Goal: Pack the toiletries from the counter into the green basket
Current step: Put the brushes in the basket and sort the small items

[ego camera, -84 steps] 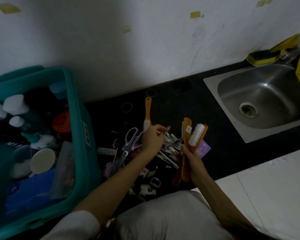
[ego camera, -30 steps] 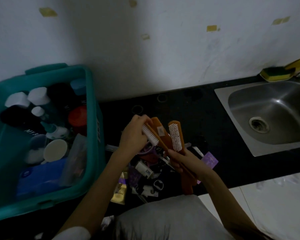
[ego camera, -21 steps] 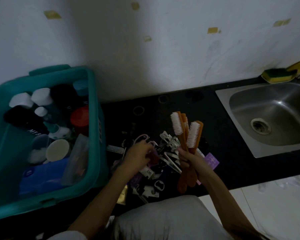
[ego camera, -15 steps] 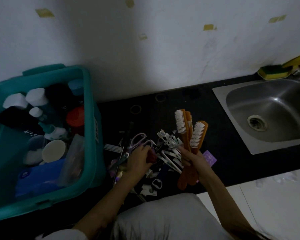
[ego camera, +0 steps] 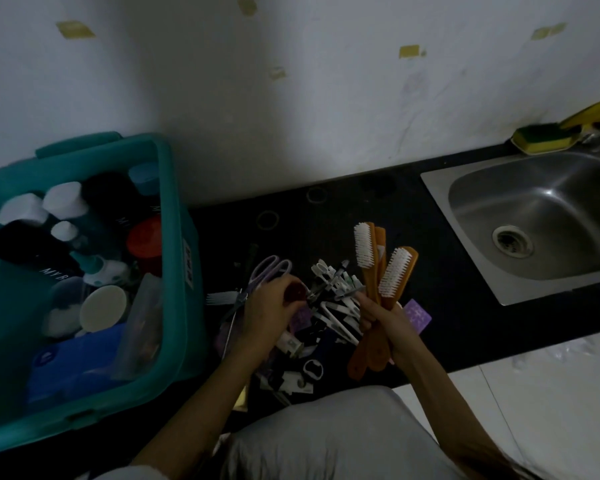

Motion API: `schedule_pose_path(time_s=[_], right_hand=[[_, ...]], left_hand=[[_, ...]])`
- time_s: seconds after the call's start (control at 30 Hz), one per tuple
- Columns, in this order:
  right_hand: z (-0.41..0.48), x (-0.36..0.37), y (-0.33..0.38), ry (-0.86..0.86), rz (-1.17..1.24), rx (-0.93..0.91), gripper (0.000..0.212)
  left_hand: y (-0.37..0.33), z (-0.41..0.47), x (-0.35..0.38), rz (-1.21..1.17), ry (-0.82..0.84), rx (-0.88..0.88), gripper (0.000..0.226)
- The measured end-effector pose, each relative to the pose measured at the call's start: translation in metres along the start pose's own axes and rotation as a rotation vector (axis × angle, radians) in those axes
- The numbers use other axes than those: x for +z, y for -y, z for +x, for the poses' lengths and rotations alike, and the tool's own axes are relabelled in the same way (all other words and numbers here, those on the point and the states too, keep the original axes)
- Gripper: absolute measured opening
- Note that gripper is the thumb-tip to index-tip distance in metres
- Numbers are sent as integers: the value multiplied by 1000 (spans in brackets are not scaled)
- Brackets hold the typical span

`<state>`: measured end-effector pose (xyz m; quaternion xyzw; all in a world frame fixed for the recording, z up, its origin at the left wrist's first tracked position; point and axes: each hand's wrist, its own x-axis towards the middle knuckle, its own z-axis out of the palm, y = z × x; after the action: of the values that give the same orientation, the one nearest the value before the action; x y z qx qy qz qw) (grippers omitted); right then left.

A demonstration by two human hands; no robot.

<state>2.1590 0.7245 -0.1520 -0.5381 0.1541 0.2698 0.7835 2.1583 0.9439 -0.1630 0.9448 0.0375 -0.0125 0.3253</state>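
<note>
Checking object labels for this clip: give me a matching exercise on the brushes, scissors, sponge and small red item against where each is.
Things:
1 brushes
2 scissors
3 sponge
4 red item

Places:
a lying on the counter
b behind the sink
c gripped in the right hand
d pinched by the left hand

Pairs: 1-c, 2-a, 3-b, 4-d
</note>
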Motion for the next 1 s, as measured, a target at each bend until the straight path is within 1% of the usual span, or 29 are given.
schedule_pose_path(time_s=[0.23,0.33,0.5,0.63,0.73,0.77,0.83,0.87,0.93,1.0], right_hand=[[4,2,1,-12,68,35,23],[5,3,6,-10,107,62,18],[6,9,10,-19,201,98,24],[6,12,13,-15,174,106,20],[6,15,15,-12,151,115,14],[6,16,17,-8,144,115,17],[6,19,21,-2,163,104,27],[7,21,23,-5,188,89,33],[10,25,25,-13,224,24,39],[13,30,26,-17,266,-59,38]], left_hand=[[-27,11,-32,-192,-231,66,32],[-39,13,-42,-320,-313,95,31],[-56,13,-62,-465,-498,141,33],[-72,18,-84,-584,-615,207,23],[-78,20,-89,-681,-668,181,12],[-80,19,-88,-749,-664,141,11],[-84,17,-80,-988,-646,-9,10],[-85,15,-74,-1151,-629,-129,11],[-87,8,-62,-1495,-543,-443,20],[-85,-2,-48,-1725,-412,-725,31]])
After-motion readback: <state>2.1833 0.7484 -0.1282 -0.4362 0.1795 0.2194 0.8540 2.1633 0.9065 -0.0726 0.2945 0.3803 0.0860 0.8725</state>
